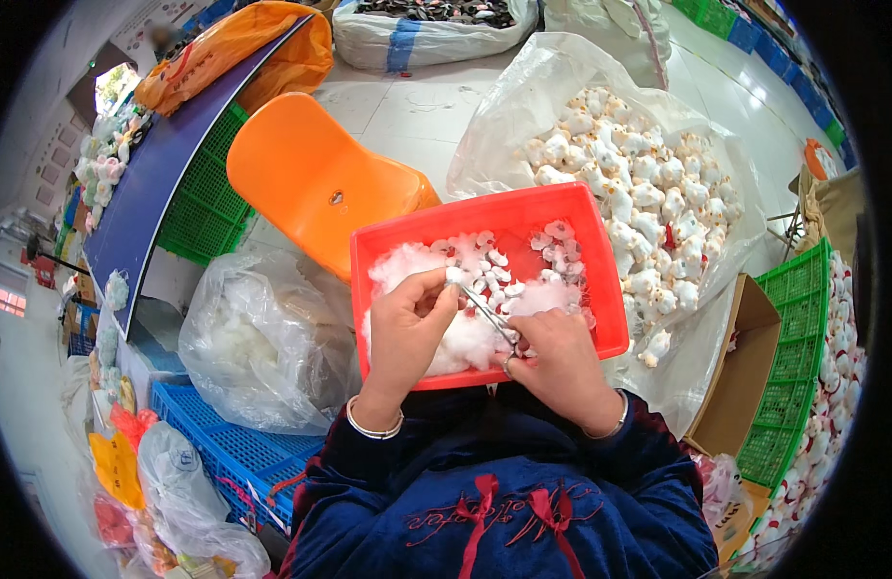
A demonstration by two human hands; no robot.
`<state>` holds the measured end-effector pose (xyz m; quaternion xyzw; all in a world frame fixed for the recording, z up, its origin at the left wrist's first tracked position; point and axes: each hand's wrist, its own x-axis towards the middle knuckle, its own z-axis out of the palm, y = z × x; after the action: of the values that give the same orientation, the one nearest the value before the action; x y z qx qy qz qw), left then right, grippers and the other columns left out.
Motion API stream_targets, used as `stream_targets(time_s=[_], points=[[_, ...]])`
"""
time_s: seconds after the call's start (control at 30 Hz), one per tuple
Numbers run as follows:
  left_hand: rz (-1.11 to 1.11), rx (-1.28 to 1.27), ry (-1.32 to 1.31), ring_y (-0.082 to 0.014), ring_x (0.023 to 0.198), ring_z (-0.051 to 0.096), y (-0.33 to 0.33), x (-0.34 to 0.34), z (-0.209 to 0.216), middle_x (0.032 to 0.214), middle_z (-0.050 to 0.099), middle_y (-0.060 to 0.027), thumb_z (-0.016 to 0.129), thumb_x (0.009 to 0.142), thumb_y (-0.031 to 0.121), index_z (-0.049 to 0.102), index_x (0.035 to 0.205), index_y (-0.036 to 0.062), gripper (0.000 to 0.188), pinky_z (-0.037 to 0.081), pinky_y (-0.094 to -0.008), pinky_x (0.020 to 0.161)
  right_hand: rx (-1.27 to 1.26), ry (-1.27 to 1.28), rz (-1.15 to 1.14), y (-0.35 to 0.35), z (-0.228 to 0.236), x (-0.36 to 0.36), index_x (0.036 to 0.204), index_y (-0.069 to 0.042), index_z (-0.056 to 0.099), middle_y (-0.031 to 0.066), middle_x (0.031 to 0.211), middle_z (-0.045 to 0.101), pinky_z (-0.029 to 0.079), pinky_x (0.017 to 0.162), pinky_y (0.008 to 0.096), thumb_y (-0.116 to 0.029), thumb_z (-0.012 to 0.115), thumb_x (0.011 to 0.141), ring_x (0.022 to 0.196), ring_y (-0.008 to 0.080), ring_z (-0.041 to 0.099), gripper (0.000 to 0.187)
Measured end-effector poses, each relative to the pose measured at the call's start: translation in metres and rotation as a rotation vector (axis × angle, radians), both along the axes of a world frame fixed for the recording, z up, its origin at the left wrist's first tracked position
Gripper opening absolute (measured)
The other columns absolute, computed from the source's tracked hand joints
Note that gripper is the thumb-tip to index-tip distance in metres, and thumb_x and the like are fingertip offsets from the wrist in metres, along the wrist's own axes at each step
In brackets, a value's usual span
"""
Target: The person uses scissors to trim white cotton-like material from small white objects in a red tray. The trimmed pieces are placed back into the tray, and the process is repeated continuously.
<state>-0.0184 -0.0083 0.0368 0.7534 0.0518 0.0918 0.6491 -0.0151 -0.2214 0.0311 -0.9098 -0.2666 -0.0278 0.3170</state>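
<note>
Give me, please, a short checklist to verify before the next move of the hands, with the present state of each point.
1. Left hand holds the small white piece: ok.
2. Right hand holds the metal tool by its handles: ok.
3. Tool's tip is directed to the piece: ok.
4. White stuffing lies inside the red tray: ok.
5. Piece is filled enough: cannot tell.

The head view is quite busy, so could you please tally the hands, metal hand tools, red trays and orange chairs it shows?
Left hand and right hand: 2
Metal hand tool: 1
Red tray: 1
Orange chair: 1
Total: 5
</note>
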Motion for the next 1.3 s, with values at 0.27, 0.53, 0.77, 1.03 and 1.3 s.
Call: stream_targets(time_s=[0.27,0.53,0.77,1.03,1.3], points=[[0.041,-0.007,-0.002,-0.0071,0.080,0.067,0.013,0.003,-0.016,0.092,0.075,-0.0040,0.069,0.093,0.000,0.071,0.112,-0.0045,0.020,0.055,-0.0234,0.073,-0.151,0.229,0.079,-0.036,0.040,0.014,0.111,-0.007,0.073,0.0102,0.096,0.069,0.046,0.088,0.0442,-0.032,0.085,0.074,0.102,0.0311,0.062,0.046],[0.066,0.105,-0.127,-0.0083,0.080,0.069,0.002,0.001,-0.005,0.091,0.074,-0.0047,0.069,0.091,-0.002,0.071,0.110,-0.0031,0.020,0.056,-0.0246,0.076,-0.084,0.029,0.083,-0.015,0.033,0.019,0.109,-0.007,0.074,0.0110,0.098,0.066,0.044,0.088,0.0430,-0.035,0.087,0.074,0.103,0.0316,0.060,0.047],[0.113,0.114,-0.156,-0.0071,0.082,0.064,0.000,0.001,-0.008,0.094,0.071,-0.0030,0.069,0.093,-0.003,0.069,0.110,-0.0034,0.018,0.053,-0.0229,0.077,-0.041,0.179,0.167,-0.014,0.023,0.019,0.090,-0.006,0.072,0.0085,0.074,0.067,0.047,0.070,0.0450,-0.030,0.083,0.079,0.078,0.0299,0.067,0.029],[0.023,-0.242,-0.087,-0.0068,0.076,0.065,-0.009,0.003,-0.025,0.090,0.072,-0.0036,0.066,0.098,0.001,0.069,0.110,-0.0043,0.013,0.054,-0.0230,0.070,0.112,0.156,0.105,-0.002,0.007,0.015,0.094,-0.005,0.074,0.0082,0.068,0.064,0.046,0.062,0.0402,-0.024,0.088,0.075,0.066,0.0261,0.064,0.030],[-0.159,-0.227,0.139,-0.0054,0.069,0.059,0.017,0.009,-0.007,0.084,0.068,-0.0012,0.066,0.101,0.010,0.072,0.115,-0.0039,0.021,0.051,-0.0222,0.064,-0.177,-0.073,0.076,-0.026,0.022,0.022,0.108,-0.012,0.074,0.0037,0.091,0.065,0.041,0.078,0.0421,-0.024,0.086,0.072,0.094,0.0263,0.059,0.040]])
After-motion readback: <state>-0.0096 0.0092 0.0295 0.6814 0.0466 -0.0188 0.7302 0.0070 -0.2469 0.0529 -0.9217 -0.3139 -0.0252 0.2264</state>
